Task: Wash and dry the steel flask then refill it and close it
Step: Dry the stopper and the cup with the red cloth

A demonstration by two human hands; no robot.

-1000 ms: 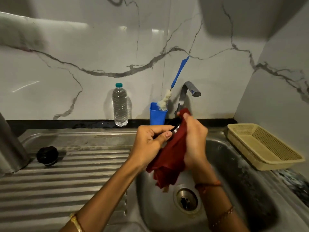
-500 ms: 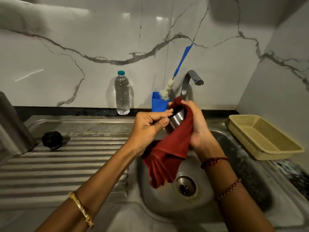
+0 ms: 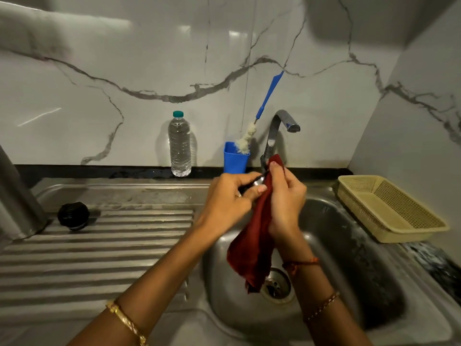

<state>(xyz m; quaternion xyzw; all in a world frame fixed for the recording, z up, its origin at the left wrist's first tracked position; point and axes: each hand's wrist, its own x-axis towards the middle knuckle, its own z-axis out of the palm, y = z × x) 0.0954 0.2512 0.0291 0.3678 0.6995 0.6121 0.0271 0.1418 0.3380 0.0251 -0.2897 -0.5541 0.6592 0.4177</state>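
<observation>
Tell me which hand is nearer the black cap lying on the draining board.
Left. The left hand grips the flask over the sink's near edge, right of the black cap. The right hand, holding the red cloth, is farther right, over the basin.

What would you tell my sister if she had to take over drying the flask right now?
Left hand grips the steel flask over the sink; only a bit of steel shows.
Right hand holds the red cloth against the flask.
The black cap lies on the drainboard, off the flask.
The water bottle stands capped by the wall.
Done: washing, apparently.
Left: finish drying, refill, screw the cap on.
</observation>
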